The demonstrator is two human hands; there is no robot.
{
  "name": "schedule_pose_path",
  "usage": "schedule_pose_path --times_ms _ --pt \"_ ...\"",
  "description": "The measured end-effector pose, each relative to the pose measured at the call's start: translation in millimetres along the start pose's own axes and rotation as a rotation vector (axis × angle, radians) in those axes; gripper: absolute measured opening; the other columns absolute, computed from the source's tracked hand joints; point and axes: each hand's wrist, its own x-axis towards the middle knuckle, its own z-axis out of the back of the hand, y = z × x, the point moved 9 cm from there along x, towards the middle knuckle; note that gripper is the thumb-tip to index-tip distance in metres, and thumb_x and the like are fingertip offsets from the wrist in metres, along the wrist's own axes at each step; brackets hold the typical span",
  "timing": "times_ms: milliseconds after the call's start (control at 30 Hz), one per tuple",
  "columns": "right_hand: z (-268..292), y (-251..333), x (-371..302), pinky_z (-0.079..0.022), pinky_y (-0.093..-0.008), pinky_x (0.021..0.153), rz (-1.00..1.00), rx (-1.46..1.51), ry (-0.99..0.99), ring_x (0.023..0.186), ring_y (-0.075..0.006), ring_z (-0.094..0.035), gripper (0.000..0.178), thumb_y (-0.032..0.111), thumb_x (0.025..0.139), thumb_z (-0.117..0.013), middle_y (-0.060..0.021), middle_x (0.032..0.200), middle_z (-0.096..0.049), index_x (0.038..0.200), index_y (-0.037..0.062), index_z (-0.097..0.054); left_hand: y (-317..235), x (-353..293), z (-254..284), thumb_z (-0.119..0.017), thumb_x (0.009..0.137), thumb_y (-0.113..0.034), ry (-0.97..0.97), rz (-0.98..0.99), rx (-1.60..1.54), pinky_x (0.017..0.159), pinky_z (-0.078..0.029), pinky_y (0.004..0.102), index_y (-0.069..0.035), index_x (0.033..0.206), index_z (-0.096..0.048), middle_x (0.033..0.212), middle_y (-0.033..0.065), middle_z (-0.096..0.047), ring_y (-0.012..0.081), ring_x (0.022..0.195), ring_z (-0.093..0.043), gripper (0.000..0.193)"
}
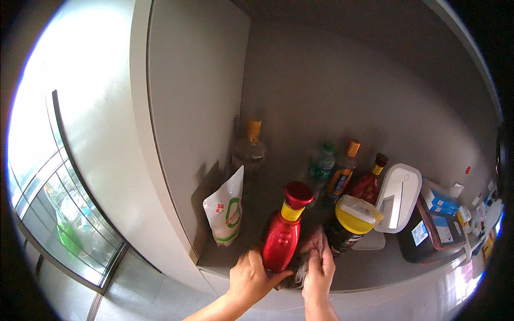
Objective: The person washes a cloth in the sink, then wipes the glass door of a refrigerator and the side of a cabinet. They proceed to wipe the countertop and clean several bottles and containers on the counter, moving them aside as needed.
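A glossy red bottle [281, 241] with a yellow neck band and dark red cap stands near the front edge of the shelf, leaning slightly. My left hand [252, 279] is closed around its lower part, the thumb stretched across the front of the base. To the right of the bottle, my right hand [319, 267] grips a crumpled pinkish-grey cloth [315, 242], part of which hangs by the bottle's base. Left of the bottle, a white pouch [225, 211] with green print stands upright against the side panel. A black jar with a yellow lid [353, 222] is just beyond my right hand.
Behind stand a clear bottle with a gold cap [254, 144], a green-capped bottle [322, 163], an orange-capped bottle [342, 174] and a dark red bottle [368, 182]. A white mirror-like panel [398, 199] and a dark box [415, 238] sit to the right. The grey side panel [198, 107] bounds the left.
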Motion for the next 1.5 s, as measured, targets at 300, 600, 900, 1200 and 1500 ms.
schedule_pose_path --times_ms 300,600,900,1200,1500 --pt "19 3 2 -0.035 -0.0325 0.107 0.056 -0.013 -0.12 0.125 -0.0208 -0.048 0.048 0.002 0.097 -0.045 -0.0161 0.141 -0.046 0.143 -0.0043 -0.035 -25 29 -24 -0.072 0.075 -0.054 0.019 -0.115 0.071 0.068 -0.056 0.0459 0.01 0.139 -0.024 0.126 0.0312 -0.052 0.0417 0.096 -0.063 0.103" --pt "22 6 3 -0.036 -0.0328 0.106 0.031 -0.096 -0.092 0.123 -0.0216 -0.049 0.046 0.009 0.097 -0.05 -0.0164 0.139 -0.049 0.141 -0.0032 -0.04 -23 52 -46 -0.069 0.082 -0.046 0.011 -0.003 0.078 0.075 -0.055 0.0495 0.008 0.145 -0.013 0.14 0.0309 -0.039 0.0469 0.098 -0.061 0.1" --pt "1 20 0 -0.03 -0.0333 0.111 0.092 -0.36 -0.009 0.132 -0.0231 -0.043 0.044 0.004 0.096 -0.047 -0.0154 0.146 -0.044 0.14 -0.0019 -0.042 -18 86 -71 -0.05 0.096 -0.035 0.363 0.232 -0.003 0.083 -0.052 0.0508 -0.008 0.153 -0.007 0.153 0.0216 -0.028 0.0468 0.105 -0.059 0.076" --pt "-23 28 8 -0.036 -0.0436 0.105 0.112 -0.457 -0.016 0.126 -0.0402 -0.045 0.042 0.013 0.095 -0.054 -0.0243 0.136 -0.049 0.135 0.0018 -0.048 5 -10 62 -0.064 0.081 0.001 -0.609 -0.147 -0.151 0.098 -0.041 0.0432 0.0 0.139 -0.031 0.123 0.021 -0.052 0.0341 0.117 -0.052 0.067" --pt "-21 24 -2 -0.034 -0.0349 0.108 0.135 -0.389 -0.112 0.129 -0.0264 -0.046 0.043 0.001 0.094 -0.048 -0.0162 0.143 -0.046 0.137 -0.0007 -0.046 97 22 34 -0.064 0.09 -0.01 -0.396 0.406 -0.453 0.092 -0.045 0.0343 0.004 0.128 -0.046 0.12 0.0183 -0.059 0.0243 0.105 -0.058 0.044"
